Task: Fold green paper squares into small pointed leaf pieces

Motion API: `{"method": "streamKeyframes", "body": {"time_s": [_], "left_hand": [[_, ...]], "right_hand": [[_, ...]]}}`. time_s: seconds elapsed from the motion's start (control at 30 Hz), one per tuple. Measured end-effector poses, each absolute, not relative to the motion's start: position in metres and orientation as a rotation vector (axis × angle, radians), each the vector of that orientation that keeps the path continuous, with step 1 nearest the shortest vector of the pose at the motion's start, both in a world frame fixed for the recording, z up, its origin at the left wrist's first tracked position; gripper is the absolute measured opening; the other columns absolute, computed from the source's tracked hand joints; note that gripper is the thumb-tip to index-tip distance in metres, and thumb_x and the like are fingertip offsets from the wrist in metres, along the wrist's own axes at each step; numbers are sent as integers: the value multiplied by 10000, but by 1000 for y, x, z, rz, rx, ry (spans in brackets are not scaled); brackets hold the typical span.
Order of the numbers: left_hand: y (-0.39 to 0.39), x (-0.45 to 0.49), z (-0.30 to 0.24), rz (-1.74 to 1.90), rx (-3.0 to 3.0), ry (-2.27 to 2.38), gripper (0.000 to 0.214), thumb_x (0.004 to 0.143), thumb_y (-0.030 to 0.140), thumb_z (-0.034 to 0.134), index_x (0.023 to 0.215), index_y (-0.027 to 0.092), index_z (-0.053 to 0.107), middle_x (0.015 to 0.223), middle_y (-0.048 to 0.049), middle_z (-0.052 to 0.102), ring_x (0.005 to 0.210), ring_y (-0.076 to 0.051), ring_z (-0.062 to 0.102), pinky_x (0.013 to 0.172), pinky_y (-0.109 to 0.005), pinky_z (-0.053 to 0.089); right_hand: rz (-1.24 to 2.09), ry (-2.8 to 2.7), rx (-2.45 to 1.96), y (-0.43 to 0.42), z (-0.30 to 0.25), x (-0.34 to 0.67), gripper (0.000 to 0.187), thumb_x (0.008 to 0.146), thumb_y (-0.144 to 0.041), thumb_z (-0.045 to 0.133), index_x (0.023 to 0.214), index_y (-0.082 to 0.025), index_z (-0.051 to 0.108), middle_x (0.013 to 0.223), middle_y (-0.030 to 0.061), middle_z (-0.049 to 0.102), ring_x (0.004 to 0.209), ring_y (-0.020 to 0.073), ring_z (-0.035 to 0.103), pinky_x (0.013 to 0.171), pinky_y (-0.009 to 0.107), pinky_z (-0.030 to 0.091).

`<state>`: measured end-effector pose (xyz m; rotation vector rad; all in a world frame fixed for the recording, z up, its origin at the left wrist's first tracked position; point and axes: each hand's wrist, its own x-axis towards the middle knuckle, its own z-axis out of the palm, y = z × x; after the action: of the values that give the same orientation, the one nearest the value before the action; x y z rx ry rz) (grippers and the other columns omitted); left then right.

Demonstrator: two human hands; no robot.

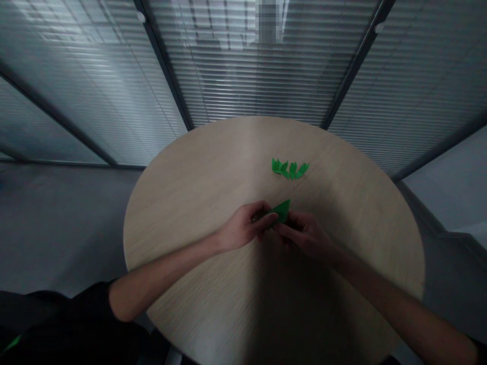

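**Pointed green paper-like piece [283,209] held near the middle of a round, pale wood-grained desk [182,203]**

With twelve o'clock at the far edge of the desk, the pointed green piece sits close to the dial's centre, its sharp tip aimed towards one o'clock. The bare left hand [243,226], its forearm reaching in from eight o'clock, is closed on the piece: the thumb lies across the top and the fingers curl behind. The bare right hand [309,236] comes in from four o'clock, its fingers bent and only slightly parted, thumb and fingertips at the piece's near, right-hand edge. Part of those fingertips is hidden, so whether they pinch the piece or just touch it cannot be told.

Beyond the hands, between twelve and one o'clock, a short row of small, leaf-like green pieces [292,171] lies on the desk, well apart from the fingers. There are at least four; those at the row's left end crowd together.

Past the twelve o'clock edge stand pale slatted blinds [236,86] between dark, slanting window frames [165,66]. Grey floor [87,218] shows at nine o'clock. A black sleeve [93,304] covers the left upper arm, towards eight o'clock. Shadow darkens the desk around six.
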<state>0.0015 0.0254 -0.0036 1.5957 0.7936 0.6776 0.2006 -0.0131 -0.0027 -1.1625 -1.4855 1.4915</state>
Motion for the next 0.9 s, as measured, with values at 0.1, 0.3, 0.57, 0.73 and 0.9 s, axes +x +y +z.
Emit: {"method": "streamKeyframes", "body": {"time_s": [0.1,0.3,0.57,0.73,0.9], "left_hand": [[26,1,0,632,1570,811,344,978,469,602,860,146,590,649,28,575,536,-92,548,487,-198,429],[26,1,0,607,1523,780,333,953,461,619,837,150,587,624,27,585,514,-90,551,477,-198,422],[36,-3,-2,583,1531,835,386,917,514,656,780,166,564,562,38,577,460,-96,556,434,-190,398],[42,-5,-2,628,1509,851,419,911,548,668,770,169,557,535,32,594,435,-92,552,431,-186,382],[44,-5,-5,654,1431,814,477,904,624,660,783,180,535,539,31,605,431,-101,565,439,-197,396]], "right_hand": [[1448,-1461,-1169,-13,-1,201,386,855,-551,735,822,-176,649,650,-7,606,526,109,554,478,223,448],[1494,-1485,-1182,-12,0,203,394,849,-554,718,806,-169,648,647,-4,604,515,107,545,471,227,445],[1392,-1438,-1249,-11,1,206,326,817,-482,702,719,-185,610,583,-17,568,483,103,517,449,225,415],[1319,-1347,-1327,-10,-3,207,333,783,-491,704,694,-195,582,558,-28,550,449,95,490,416,219,389],[1298,-1333,-1353,-9,-3,205,353,767,-511,710,681,-200,567,553,-38,537,435,91,489,406,218,386]]}}
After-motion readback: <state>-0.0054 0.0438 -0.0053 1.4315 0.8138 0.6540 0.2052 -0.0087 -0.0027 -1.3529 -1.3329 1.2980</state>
